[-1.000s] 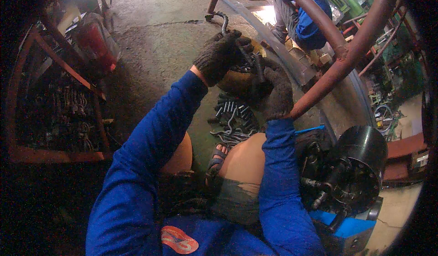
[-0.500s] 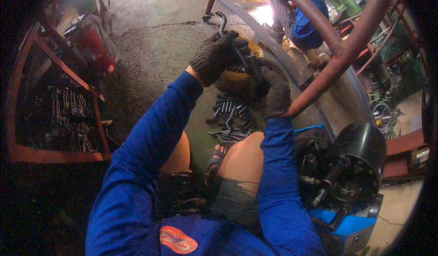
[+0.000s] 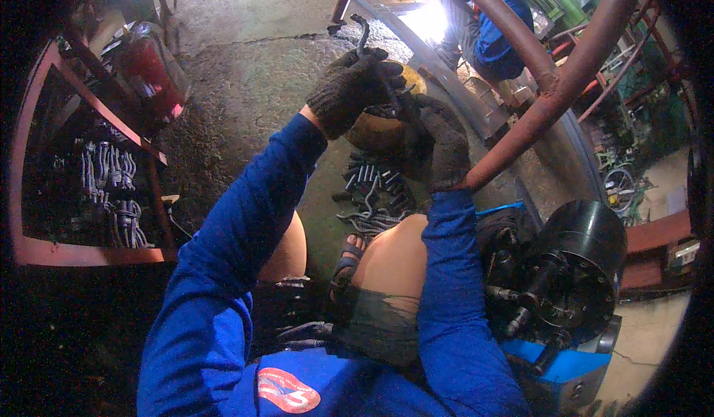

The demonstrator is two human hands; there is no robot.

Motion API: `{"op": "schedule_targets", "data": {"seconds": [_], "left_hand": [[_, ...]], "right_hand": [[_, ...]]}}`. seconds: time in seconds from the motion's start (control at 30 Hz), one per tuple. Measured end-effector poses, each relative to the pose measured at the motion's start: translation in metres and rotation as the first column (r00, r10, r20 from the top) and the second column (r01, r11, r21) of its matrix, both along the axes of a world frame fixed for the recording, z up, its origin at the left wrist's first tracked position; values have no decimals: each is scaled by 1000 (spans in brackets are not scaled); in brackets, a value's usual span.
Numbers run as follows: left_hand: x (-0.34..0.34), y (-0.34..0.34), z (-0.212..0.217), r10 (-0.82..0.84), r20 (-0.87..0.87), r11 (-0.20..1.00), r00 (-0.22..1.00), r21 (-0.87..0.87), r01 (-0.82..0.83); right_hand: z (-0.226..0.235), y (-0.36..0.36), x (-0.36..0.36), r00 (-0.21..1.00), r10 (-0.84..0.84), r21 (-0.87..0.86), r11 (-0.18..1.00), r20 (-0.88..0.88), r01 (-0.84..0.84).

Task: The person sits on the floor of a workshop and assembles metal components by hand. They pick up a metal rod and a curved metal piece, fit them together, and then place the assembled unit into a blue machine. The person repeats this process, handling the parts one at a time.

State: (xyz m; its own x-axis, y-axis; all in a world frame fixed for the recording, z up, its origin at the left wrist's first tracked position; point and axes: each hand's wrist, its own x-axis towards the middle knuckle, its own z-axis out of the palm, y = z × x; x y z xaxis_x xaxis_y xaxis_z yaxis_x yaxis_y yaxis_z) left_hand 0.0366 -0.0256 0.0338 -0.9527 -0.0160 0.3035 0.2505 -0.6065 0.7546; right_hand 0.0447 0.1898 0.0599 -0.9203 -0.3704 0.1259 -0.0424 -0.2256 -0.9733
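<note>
A dark bent metal rod with a hooked upper end rises out of my left hand. That hand wears a dark knitted glove, and its fingers are wrapped round the rod. My right hand, gloved alike, is closed at the rod's lower end, where dark gloves and shadow hide much of the grip. Beneath and behind both hands stands a rounded yellowish object, partly covered by them. On the floor below lie several short metal cylinders and a heap of bent rods, near my sandalled foot.
A reddish-brown pipe frame crosses close to my right wrist. At right sits a black cylindrical machine on a blue base. A metal rack at left holds more bent rods. Far right, a crouching person is beside a bright white glare.
Both hands have shifted slightly left with the rod still held. The glare beside the other person has grown brighter, lighting the floor and left rack more.
</note>
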Motion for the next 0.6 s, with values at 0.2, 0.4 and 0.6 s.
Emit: {"op": "schedule_targets", "data": {"seconds": [0.2,0.4,0.6], "left_hand": [[3,2,3,-35,48,994,998,101,30],[-4,-4,-9,82,-210,973,974,-194,-124],[-3,-1,-3,-4,-11,1000,1000,-5,4]], "right_hand": [[-3,2,-1,1000,-7,18,1000,-4,7],[-10,6,-9,970,-22,240,967,-244,82],[-13,6,-14,979,10,-128,992,203,17]]}}
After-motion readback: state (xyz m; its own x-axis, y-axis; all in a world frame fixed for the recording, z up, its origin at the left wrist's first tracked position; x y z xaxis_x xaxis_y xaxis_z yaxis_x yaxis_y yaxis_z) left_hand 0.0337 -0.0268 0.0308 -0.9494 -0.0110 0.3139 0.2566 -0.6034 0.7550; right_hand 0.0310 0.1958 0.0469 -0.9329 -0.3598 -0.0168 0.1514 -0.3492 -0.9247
